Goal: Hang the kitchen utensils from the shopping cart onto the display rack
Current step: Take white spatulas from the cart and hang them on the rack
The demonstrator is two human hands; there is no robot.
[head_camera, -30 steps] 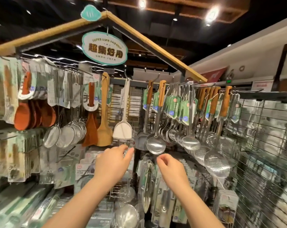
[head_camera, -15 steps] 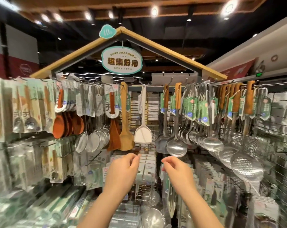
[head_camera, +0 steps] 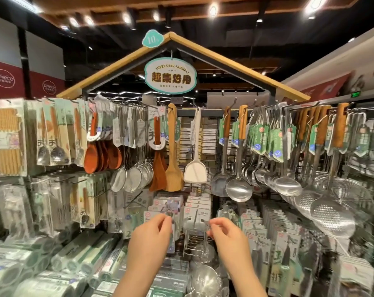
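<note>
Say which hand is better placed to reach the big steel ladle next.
Probably right: the right hand is raised almost directly under the ladle, while the left hand sits further left, below the wooden spatula.

- Display rack (head_camera: 209, 136), wire grid under a wooden roof frame, with an oval sign (head_camera: 170, 76) at the peak.
- Left hooks: packed chopsticks (head_camera: 6, 136), red-brown spoons (head_camera: 91, 159), mesh strainers (head_camera: 132, 179).
- Centre: wooden spatula (head_camera: 173, 174) beside a white spatula (head_camera: 195, 170).
- Right: steel ladles (head_camera: 238, 189), perforated skimmers (head_camera: 332, 213).
- Lower row: carded packs (head_camera: 197, 202).
</note>
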